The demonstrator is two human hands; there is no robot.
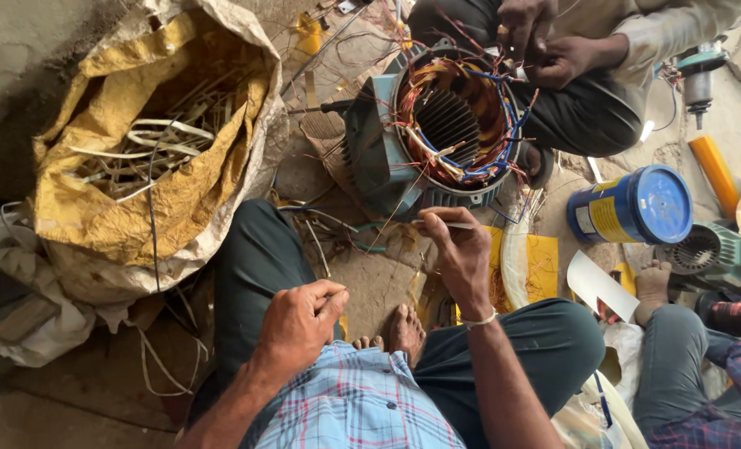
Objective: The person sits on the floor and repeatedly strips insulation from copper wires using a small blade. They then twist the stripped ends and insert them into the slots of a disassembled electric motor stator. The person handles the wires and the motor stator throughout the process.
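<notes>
Sitting cross-legged on the floor [71, 399], so everything within arm's reach. Stator [437, 125] lying on its side just ahead of the knees, bore tipped toward the camera, probably so the copper windings and the loose red and blue leads stay easy to get at.

Right hand [460, 254] reaching up toward the stator's lower rim, fingers [437, 223] pinched together on a thin pale strip [452, 224], held flat like something about to be slid into a slot. Left hand [300, 320] resting down by the left knee, fingers curled in loosely; can't tell if anything's in there.

Across the stator, another person's hands [545, 46] working the leads at the top rim, so two people sharing one job from opposite sides.

Sack [138, 158] of pale strips sitting open to the left, near enough to grab from. Blue can [637, 204] lying on its side to the right, well clear of the stator.
</notes>
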